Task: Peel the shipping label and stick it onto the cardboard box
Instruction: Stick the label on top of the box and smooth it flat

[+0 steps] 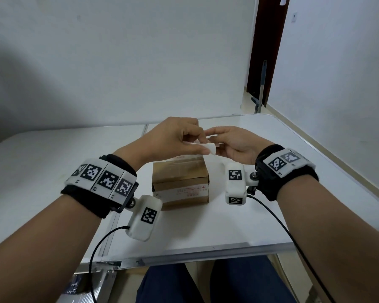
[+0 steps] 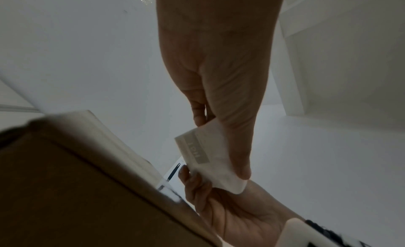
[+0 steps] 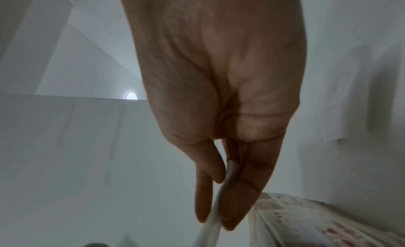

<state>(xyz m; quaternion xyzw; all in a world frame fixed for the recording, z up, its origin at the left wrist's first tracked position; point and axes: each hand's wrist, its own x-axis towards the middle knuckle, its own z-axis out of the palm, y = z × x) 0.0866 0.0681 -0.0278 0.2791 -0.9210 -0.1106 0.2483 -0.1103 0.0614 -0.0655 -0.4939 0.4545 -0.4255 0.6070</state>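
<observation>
A brown cardboard box (image 1: 181, 182) with tape and red print stands in the middle of the white table (image 1: 271, 193). Both hands hover just above its far top edge, holding a small white shipping label (image 1: 211, 149) between them. My left hand (image 1: 204, 146) pinches the label between thumb and fingers; in the left wrist view the label (image 2: 208, 157) shows a grey printed strip under the left thumb (image 2: 238, 146). My right hand (image 1: 212, 137) pinches the label from the other side. The right wrist view shows the label edge-on between thumb and fingers of the right hand (image 3: 215, 219), with the box (image 3: 317, 221) below.
The table's front edge (image 1: 206, 252) is close to my lap, and its right edge runs along the wall. Black cables (image 1: 278, 221) trail from the wrist cameras. A dark door (image 1: 267, 47) and a grey stand (image 1: 260, 88) are at the back right.
</observation>
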